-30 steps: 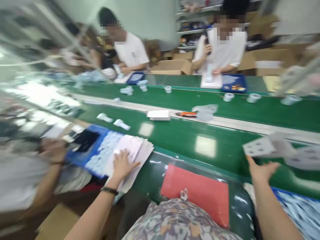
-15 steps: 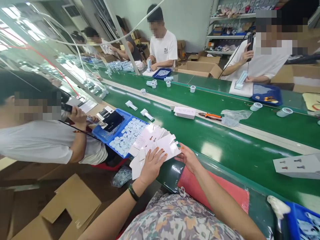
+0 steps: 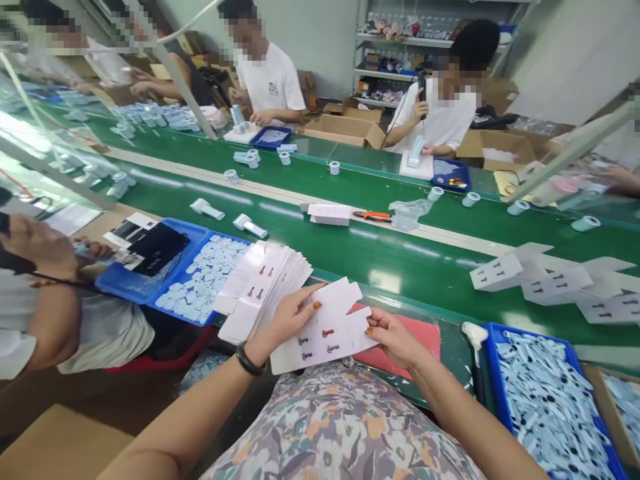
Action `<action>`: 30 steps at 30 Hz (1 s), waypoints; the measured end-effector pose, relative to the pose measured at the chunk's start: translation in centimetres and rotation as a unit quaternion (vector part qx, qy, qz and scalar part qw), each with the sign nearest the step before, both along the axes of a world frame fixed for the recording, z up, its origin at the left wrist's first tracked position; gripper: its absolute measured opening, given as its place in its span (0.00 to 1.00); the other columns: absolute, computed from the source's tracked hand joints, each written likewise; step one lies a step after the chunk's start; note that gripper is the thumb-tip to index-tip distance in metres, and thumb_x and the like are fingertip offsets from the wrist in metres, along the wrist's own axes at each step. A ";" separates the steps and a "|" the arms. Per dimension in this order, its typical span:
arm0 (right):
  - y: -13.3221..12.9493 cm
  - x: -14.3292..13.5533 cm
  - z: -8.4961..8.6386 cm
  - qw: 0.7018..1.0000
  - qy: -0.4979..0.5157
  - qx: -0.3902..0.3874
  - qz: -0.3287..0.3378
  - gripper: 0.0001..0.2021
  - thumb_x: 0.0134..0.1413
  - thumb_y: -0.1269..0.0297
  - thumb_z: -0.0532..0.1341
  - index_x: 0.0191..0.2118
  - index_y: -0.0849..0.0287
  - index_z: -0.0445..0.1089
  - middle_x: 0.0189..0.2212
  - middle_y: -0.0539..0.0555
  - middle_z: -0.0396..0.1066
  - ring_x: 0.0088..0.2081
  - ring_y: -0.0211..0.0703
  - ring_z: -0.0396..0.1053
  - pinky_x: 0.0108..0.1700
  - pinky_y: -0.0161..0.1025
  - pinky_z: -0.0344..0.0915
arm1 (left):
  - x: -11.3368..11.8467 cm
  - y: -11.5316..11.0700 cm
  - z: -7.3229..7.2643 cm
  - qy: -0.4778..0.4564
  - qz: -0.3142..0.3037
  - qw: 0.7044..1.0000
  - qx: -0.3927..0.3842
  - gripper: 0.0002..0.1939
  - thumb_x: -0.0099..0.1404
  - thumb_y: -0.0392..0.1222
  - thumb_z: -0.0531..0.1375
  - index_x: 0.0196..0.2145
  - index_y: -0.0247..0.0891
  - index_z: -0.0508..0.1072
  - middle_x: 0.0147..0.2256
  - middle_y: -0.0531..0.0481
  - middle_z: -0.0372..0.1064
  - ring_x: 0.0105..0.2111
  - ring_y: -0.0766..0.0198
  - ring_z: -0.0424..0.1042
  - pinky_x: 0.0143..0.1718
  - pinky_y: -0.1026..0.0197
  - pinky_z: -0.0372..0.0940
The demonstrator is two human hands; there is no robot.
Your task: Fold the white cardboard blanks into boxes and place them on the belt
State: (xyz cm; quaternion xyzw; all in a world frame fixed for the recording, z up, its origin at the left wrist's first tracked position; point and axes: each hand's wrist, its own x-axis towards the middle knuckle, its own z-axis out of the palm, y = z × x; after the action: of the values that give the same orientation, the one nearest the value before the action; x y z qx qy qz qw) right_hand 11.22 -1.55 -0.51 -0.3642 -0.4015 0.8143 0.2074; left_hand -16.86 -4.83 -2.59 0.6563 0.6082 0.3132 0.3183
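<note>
A flat white printed carton blank with small pictures of tools on it is held in front of my body. My left hand grips its left side, thumb on the printed face and the fingers behind. At the right end, my right hand pinches the carton's edge between thumb and fingers. To the left lies a fanned stack of similar carton blanks, close beside my left hand. Under the right side of the held carton is a red sheet on the green table.
Blue trays of pale blue parts stand at left and right. Folded white cartons sit on the green belt at right. Orange-handled pliers lie beyond. A co-worker's arm is close on the left.
Both hands have drawn one carton blank off the stack toward my body, and its printed pictures now show. My view has turned right, bringing folded cartons and the right tray into sight.
</note>
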 end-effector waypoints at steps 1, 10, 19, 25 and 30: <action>-0.5 0.7 -0.1 1.000 -0.029 -0.004 -0.010 0.19 0.41 0.55 0.74 0.41 0.55 0.78 0.33 0.50 0.79 0.32 0.40 0.73 0.35 0.36 0.68 | 1.0 0.2 0.0 -0.007 -0.030 0.999 -0.005 0.29 0.74 0.59 0.54 0.65 0.42 0.71 0.62 0.44 0.72 0.59 0.48 0.74 0.62 0.49 0.68; -2.3 7.1 -1.5 0.986 -0.127 -0.064 -0.085 0.21 0.31 0.55 0.75 0.35 0.59 0.78 0.31 0.54 0.81 0.28 0.43 0.73 0.26 0.34 0.61 | 9.3 -1.1 4.2 -0.001 -0.306 0.939 -0.154 0.55 0.51 0.65 0.74 0.71 0.48 0.61 0.67 0.42 0.65 0.61 0.37 0.71 0.61 0.47 0.67; -1.8 8.6 4.1 0.806 -0.113 0.452 -0.366 0.15 0.63 0.56 0.65 0.53 0.50 0.76 0.51 0.58 0.79 0.51 0.51 0.76 0.54 0.51 0.73 | 12.2 1.7 3.8 -0.189 -0.101 0.976 -0.041 0.53 0.53 0.65 0.72 0.70 0.40 0.62 0.67 0.36 0.64 0.66 0.37 0.64 0.69 0.41 0.57; -2.5 7.7 5.0 0.713 -0.134 0.622 -0.297 0.18 0.67 0.65 0.60 0.60 0.48 0.73 0.42 0.54 0.81 0.43 0.48 0.77 0.45 0.45 0.74 | 13.5 1.4 4.9 -0.154 -0.077 0.985 0.013 0.55 0.51 0.67 0.73 0.69 0.41 0.63 0.65 0.35 0.66 0.63 0.37 0.67 0.66 0.39 0.62; -1.9 7.3 4.2 0.803 -0.147 0.478 -0.325 0.16 0.69 0.62 0.57 0.57 0.50 0.74 0.40 0.54 0.79 0.38 0.44 0.76 0.40 0.41 0.74 | 14.2 1.3 4.6 -0.065 -0.057 0.992 0.091 0.52 0.50 0.61 0.76 0.67 0.42 0.65 0.63 0.35 0.69 0.60 0.38 0.70 0.64 0.37 0.64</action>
State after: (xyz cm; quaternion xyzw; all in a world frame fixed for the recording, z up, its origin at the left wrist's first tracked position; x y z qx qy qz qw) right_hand 18.54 -3.48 3.72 -0.4430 -0.6240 0.3411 0.5460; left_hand -2.65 -3.49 2.04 0.6945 0.5168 0.3902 0.3135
